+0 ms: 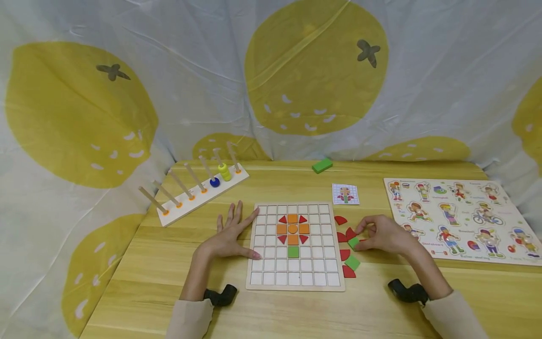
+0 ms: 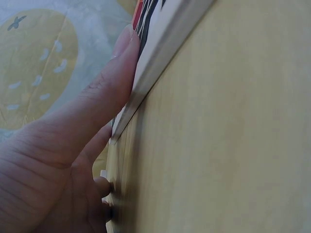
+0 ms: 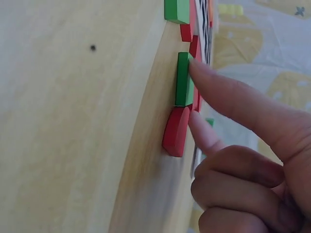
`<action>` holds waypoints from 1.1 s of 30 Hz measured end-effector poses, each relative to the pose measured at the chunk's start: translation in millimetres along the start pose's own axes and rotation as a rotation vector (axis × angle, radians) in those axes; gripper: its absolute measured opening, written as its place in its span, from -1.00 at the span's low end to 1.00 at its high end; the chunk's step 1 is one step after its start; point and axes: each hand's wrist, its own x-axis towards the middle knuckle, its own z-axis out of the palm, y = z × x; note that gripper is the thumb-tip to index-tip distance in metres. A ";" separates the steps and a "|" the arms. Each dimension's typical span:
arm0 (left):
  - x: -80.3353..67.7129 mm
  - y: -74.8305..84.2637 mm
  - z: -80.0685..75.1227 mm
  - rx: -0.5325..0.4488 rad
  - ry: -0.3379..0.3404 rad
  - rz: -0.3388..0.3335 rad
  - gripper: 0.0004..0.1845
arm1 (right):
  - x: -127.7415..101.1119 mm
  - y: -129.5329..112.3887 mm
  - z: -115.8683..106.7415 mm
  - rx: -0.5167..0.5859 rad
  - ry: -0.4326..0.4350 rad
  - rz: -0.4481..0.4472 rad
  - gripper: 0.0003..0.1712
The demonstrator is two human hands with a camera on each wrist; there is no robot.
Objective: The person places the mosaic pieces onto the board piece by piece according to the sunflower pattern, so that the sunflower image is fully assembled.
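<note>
Head view, item 1: grid board (image 1: 295, 278), pale wood with white cells, lying flat on the wooden table (image 1: 381, 306). It carries an orange-and-red flower motif (image 1: 292, 229) and one green square on board (image 1: 293, 251) at 6 o'clock of that motif.

Item 2: left hand (image 1: 230, 235), fingers straight and spread, resting flat on the table with index and thumb against the board's left edge; the left wrist view confirms the thumb (image 2: 104, 92) lying along that edge. It grips nothing.

Item 3: right hand (image 1: 381, 234), at 3 o'clock of the board. Thumb and index pinch a green square tile (image 1: 353, 243); remaining fingers are curled in. In the right wrist view the index fingertip (image 3: 197, 70) touches the tile's (image 3: 183, 80) upper face, the thumb sits just below, beside a red curved tile (image 3: 176, 130).

Item 4: loose pieces (image 1: 348, 256), red and green, between the board and the right hand; the pinched tile lies among them, on the table.

Handling note, as judgement: pinch by opposite edges, lift straight up clear of the red neighbours, keep the left hand bracing the board.

Item 5: pattern card (image 1: 345, 194), at 12 o'clock of the right hand.
</note>
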 end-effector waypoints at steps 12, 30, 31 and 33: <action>-0.7 -1.3 1.2 -0.006 -0.001 0.002 0.27 | 0.4 -0.4 2.6 0.014 -0.011 -0.001 -0.54; -0.4 -1.0 0.1 -0.006 -0.002 0.004 0.27 | -3.3 12.8 -16.3 0.024 -0.046 -0.001 -0.59; -0.1 -1.5 0.5 -0.006 -0.001 0.005 0.27 | -3.2 13.3 -16.2 0.023 -0.047 -0.002 -0.60; 0.2 -1.7 0.5 -0.006 0.001 0.006 0.27 | -2.7 13.9 -15.5 0.021 -0.048 -0.013 -0.60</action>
